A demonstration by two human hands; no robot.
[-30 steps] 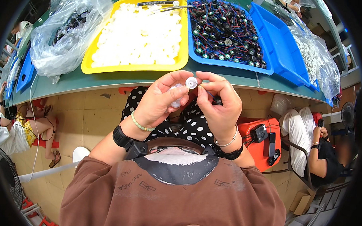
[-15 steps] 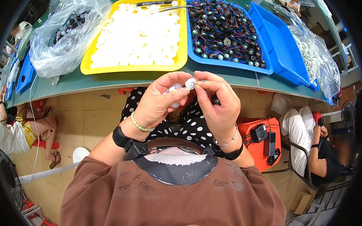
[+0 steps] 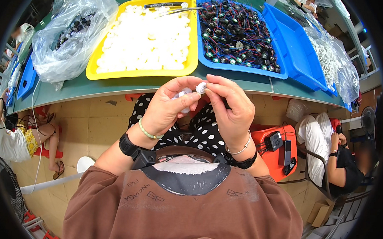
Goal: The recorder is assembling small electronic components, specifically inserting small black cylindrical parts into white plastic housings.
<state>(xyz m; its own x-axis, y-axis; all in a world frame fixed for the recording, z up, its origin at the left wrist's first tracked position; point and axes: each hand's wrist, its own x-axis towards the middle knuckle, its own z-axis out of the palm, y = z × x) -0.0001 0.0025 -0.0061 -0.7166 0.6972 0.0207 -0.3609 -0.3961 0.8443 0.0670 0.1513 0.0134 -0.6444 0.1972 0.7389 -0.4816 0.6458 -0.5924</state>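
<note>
Above my lap, just off the table's near edge, both hands meet at a small round white plastic part (image 3: 200, 88). My left hand (image 3: 163, 102) pinches it between thumb and forefinger. More white plastic parts (image 3: 184, 94) are gathered in that palm, partly covered by the fingers. From the other side, the thumb and fingertips of my right hand (image 3: 233, 105) close on the rim of the same part. Whether the right palm holds anything else is hidden. Beyond the hands stands a yellow tray (image 3: 90, 69) heaped with similar white parts, overexposed in the picture.
A blue tray (image 3: 286, 74) holds black components with red and blue wires. Another blue tray (image 3: 296, 49) tilts beside it. Plastic bags (image 3: 46, 57) lie left. Tweezers (image 3: 178, 10) and a pen (image 3: 161, 5) rest on the yellow tray. An orange stool (image 3: 278, 169) and a seated person are right.
The white part at my fingertips has turned, showing its side rather than its ringed face. My right fingers have shifted slightly, and a dark thing beneath that hand no longer shows.
</note>
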